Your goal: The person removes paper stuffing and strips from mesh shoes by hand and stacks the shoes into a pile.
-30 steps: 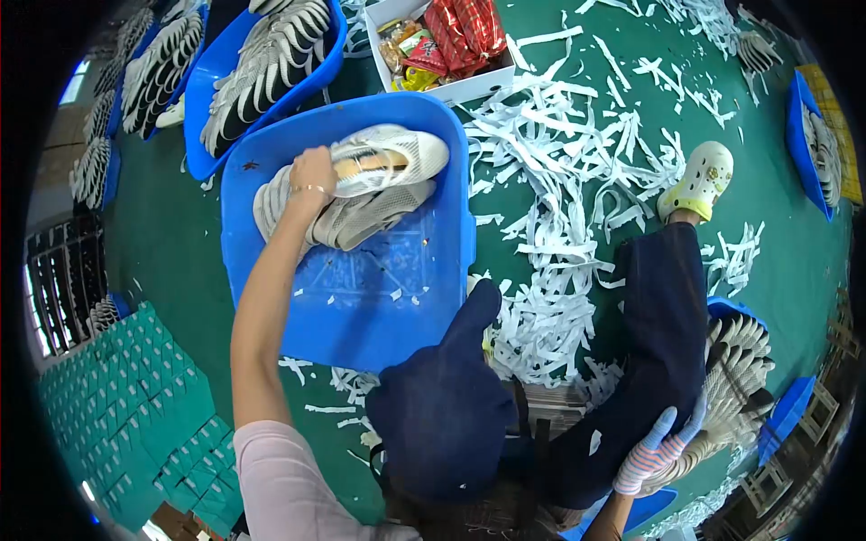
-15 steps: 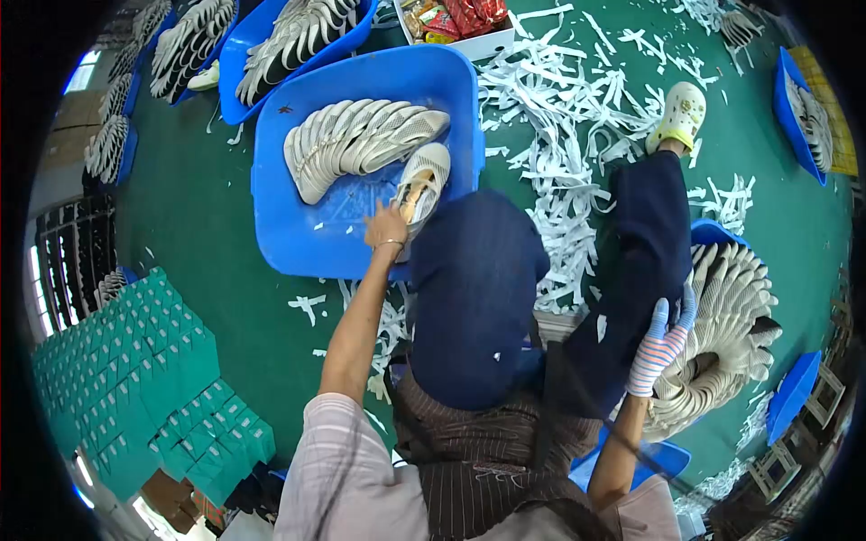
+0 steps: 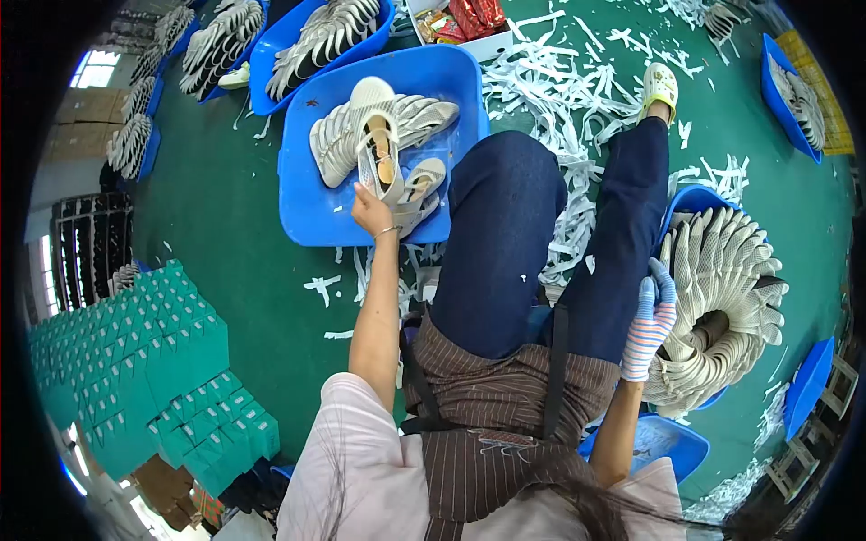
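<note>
My bare left hand (image 3: 372, 212) is closed on the heel end of a light mesh shoe (image 3: 380, 135), lifted over a blue tub (image 3: 302, 212). Beneath it in the tub lie a curved row of nested pale shoes (image 3: 334, 144) and another shoe (image 3: 422, 185) near the front right corner. My right hand (image 3: 651, 325), in a striped glove with bluish fingertips, rests beside my knee, next to a ring of stacked shoes (image 3: 735, 298). Its fingers point up and are partly apart, with nothing visible in them.
Shredded white strips (image 3: 550, 99) cover the green floor (image 3: 216, 198) beyond my legs. More blue tubs of shoes (image 3: 325, 45) stand at the back left. A white box with red packets (image 3: 478, 41) is behind the tub. Green boxes (image 3: 135, 343) are stacked at the left.
My left hand went from the far shoe row to the tub's near right, and now holds a shoe raised above the others. The view has shifted; my right hand stays by the knee.
</note>
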`<state>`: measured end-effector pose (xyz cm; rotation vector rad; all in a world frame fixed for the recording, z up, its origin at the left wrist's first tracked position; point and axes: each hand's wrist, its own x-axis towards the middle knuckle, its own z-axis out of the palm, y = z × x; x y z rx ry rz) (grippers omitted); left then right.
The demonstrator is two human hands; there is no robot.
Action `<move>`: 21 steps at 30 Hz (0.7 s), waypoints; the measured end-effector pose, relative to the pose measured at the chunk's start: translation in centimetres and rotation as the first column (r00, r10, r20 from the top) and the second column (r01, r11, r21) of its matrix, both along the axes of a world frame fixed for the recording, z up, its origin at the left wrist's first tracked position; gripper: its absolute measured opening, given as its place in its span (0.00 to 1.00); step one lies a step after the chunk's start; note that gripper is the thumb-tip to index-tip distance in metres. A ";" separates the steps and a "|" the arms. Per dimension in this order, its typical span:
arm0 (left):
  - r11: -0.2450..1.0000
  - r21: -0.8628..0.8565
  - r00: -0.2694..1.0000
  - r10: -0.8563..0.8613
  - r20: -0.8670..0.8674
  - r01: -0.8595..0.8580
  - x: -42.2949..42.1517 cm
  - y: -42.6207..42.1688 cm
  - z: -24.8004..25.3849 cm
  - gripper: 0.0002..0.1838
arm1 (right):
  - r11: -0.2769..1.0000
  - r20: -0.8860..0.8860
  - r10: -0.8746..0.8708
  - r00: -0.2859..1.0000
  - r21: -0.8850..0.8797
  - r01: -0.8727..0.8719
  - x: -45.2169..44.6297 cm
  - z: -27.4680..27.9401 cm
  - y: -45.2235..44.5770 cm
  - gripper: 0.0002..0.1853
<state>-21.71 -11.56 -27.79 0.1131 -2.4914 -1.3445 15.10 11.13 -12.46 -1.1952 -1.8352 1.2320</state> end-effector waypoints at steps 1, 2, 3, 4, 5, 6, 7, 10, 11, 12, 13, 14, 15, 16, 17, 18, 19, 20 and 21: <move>1.000 0.026 1.000 -0.012 -0.018 0.013 0.9 0.6 2.8 0.30 | 0.999 -0.021 0.026 0.999 -0.018 -0.027 -0.1 0.2 0.3 0.18; 0.999 0.043 0.999 -0.014 -0.034 0.016 2.1 1.0 5.9 0.30 | 0.998 -0.044 0.049 0.998 -0.031 -0.050 -0.4 0.5 0.6 0.17; 0.998 0.060 0.998 -0.029 -0.054 0.032 3.7 1.6 8.7 0.28 | 0.995 -0.060 0.101 0.993 0.019 -0.100 -1.4 1.3 0.7 0.18; 0.996 0.078 0.996 -0.043 -0.074 0.049 5.4 2.3 11.7 0.26 | 0.987 -0.071 0.150 0.986 0.067 -0.146 -2.9 2.5 0.5 0.19; 0.996 0.078 0.996 -0.046 -0.073 0.052 7.6 3.1 14.6 0.26 | 0.987 -0.070 0.148 0.987 0.066 -0.143 -4.5 4.2 -0.2 0.19; 0.981 0.148 0.990 -0.111 -0.090 0.123 10.1 4.0 17.3 0.25 | 0.969 -0.190 0.221 0.956 -0.071 -0.238 -6.3 6.1 -1.4 0.20; 0.955 0.220 0.978 -0.177 -0.106 0.197 12.6 4.5 19.3 0.23 | 0.922 -0.312 0.267 0.912 -0.194 -0.336 -8.0 7.3 -2.8 0.21; 0.890 0.190 0.903 -0.428 0.039 0.414 17.6 4.4 22.4 0.18 | 0.781 -0.554 0.335 0.762 -0.290 -0.554 -11.4 8.6 -6.1 0.21; 0.834 0.208 0.848 -0.529 0.039 0.511 18.4 4.5 23.3 0.18 | 0.748 -0.553 0.316 0.771 -0.355 -0.561 -11.7 8.6 -6.5 0.19; 0.759 0.364 0.785 -0.610 0.109 0.539 17.9 4.7 23.6 0.22 | 0.728 -0.544 0.276 0.793 -0.420 -0.542 -11.3 8.7 -6.5 0.17; 0.671 0.513 0.708 -0.688 0.162 0.535 17.3 4.9 23.8 0.26 | 0.691 -0.535 0.253 0.806 -0.483 -0.538 -10.5 8.9 -6.1 0.16; 0.579 0.648 0.621 -0.758 0.202 0.495 16.7 5.1 23.9 0.30 | 0.641 -0.522 0.266 0.810 -0.532 -0.553 -9.5 9.2 -5.6 0.14; 0.486 0.764 0.530 -0.817 0.225 0.424 16.1 5.4 24.0 0.34 | 0.592 -0.508 0.301 0.807 -0.564 -0.576 -8.5 9.5 -5.3 0.12; 0.398 0.858 0.440 -0.867 0.235 0.326 15.5 5.8 24.2 0.39 | 0.578 -0.489 0.322 0.810 -0.576 -0.578 -7.9 9.7 -5.2 0.11; 0.212 0.958 0.329 -0.934 0.140 0.193 15.1 6.7 24.6 0.42 | 0.583 -0.467 0.340 0.816 -0.577 -0.572 -7.6 10.1 -5.4 0.09; 0.055 0.998 0.221 -0.974 0.049 0.023 14.7 7.6 25.1 0.44 | 0.626 -0.436 0.338 0.834 -0.557 -0.545 -7.6 10.2 -5.7 0.09; -0.190 0.963 0.134 -0.977 -0.166 -0.192 14.4 8.9 25.3 0.45 | 0.667 -0.404 0.334 0.852 -0.537 -0.516 -7.6 10.4 -5.9 0.09; -0.187 0.963 0.130 -0.978 -0.163 -0.196 14.0 9.4 25.0 0.45 | 0.748 -0.346 0.329 0.878 -0.472 -0.466 -7.8 10.5 -6.1 0.09; -0.081 0.976 0.144 -0.988 -0.053 -0.201 13.8 9.7 24.6 0.44 | 0.820 -0.287 0.313 0.905 -0.399 -0.410 -7.9 10.6 -6.3 0.09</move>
